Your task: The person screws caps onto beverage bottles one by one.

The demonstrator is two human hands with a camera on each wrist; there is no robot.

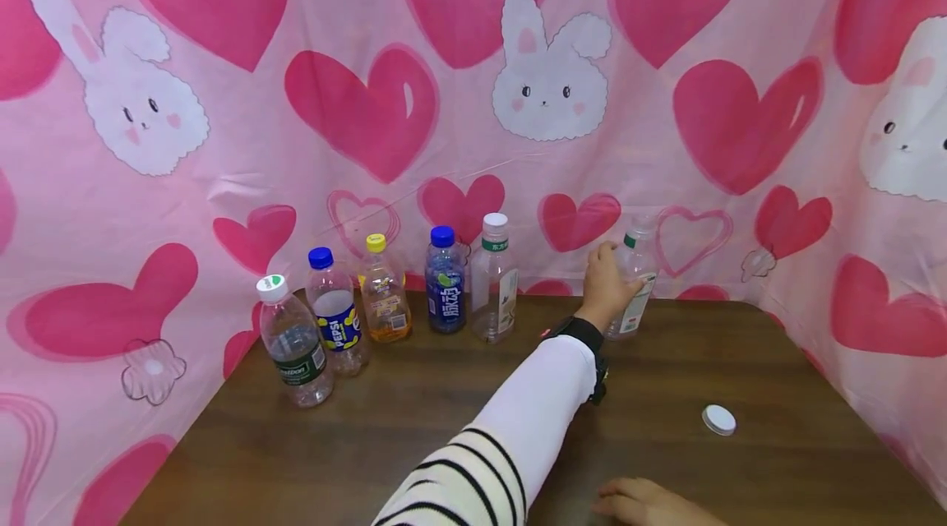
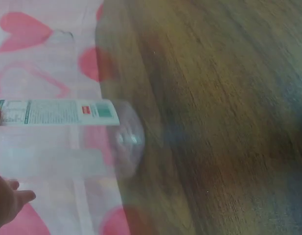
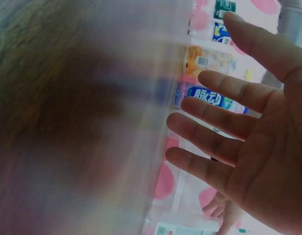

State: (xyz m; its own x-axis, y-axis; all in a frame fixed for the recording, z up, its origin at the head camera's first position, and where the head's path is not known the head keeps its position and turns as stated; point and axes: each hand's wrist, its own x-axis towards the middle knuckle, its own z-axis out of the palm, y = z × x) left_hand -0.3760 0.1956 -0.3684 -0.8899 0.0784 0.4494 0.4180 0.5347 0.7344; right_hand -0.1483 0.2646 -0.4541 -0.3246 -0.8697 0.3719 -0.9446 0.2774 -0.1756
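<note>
My left hand (image 1: pixel 607 289) is at a clear plastic bottle (image 1: pixel 635 296) near the table's back edge, thumb against its label. In the left wrist view the other fingertips (image 2: pixel 24 197) stand apart from the bottle's side, and the right wrist view shows those fingers spread. This bottle has a green neck band, a white label and no cap on its mouth. My right hand (image 1: pixel 654 503) is low over the front of the table. Its fingers (image 3: pixel 209 129) are straight and spread, with nothing in the palm. A white cap (image 1: pixel 719 419) lies on the table to the right.
Along the left and back of the wooden table (image 1: pixel 444 419) stand several capped bottles: a white-capped one (image 1: pixel 299 362), a Pepsi bottle (image 1: pixel 338 325), a yellow-capped one (image 1: pixel 386 304), a blue one (image 1: pixel 445 288) and a clear one (image 1: pixel 494 288). A pink heart-print cloth (image 1: pixel 459 148) hangs behind.
</note>
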